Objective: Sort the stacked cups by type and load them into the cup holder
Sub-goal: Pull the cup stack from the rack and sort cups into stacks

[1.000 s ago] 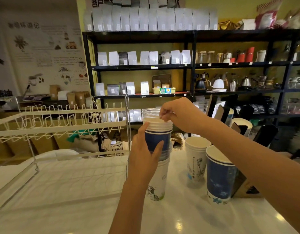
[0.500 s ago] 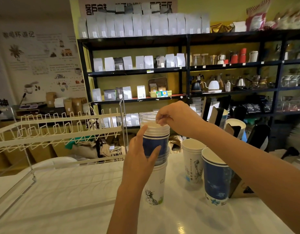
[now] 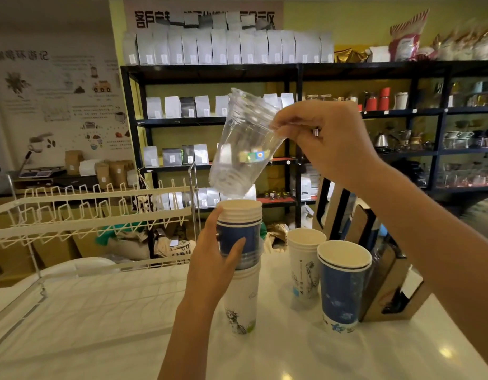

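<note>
Clear plastic cups (image 3: 244, 145), nested together, hang tilted in the air directly above the mixed stack (image 3: 241, 259), which serves as the landmark at the middle of the white counter (image 3: 100, 338). The person's right hand (image 3: 323, 138) pinches the clear cups by their rim, fingers curled over its edge, so the base of the lowest one hovers just above the stack's top without touching it. The left hand (image 3: 215, 259) grips the mixed stack around its blue section, thumb on the near left side and fingers wrapped across the front. This stack has white rims on top, a blue paper cup below them, and a white illustrated cup at the bottom standing on the counter.

Right of the stack, and a little behind it, stand white illustrated cups (image 3: 304, 263). Further right, nearer the camera, stand blue paper cups (image 3: 343, 283), touching or almost touching the white ones. Just beyond those, right of the stack, sits the brown cardboard cup holder (image 3: 393, 272) with dark openings. Left of the stack is a white wire rack (image 3: 81, 215). Behind the stack, black shelves (image 3: 297, 116) hold white bags and kettles.
</note>
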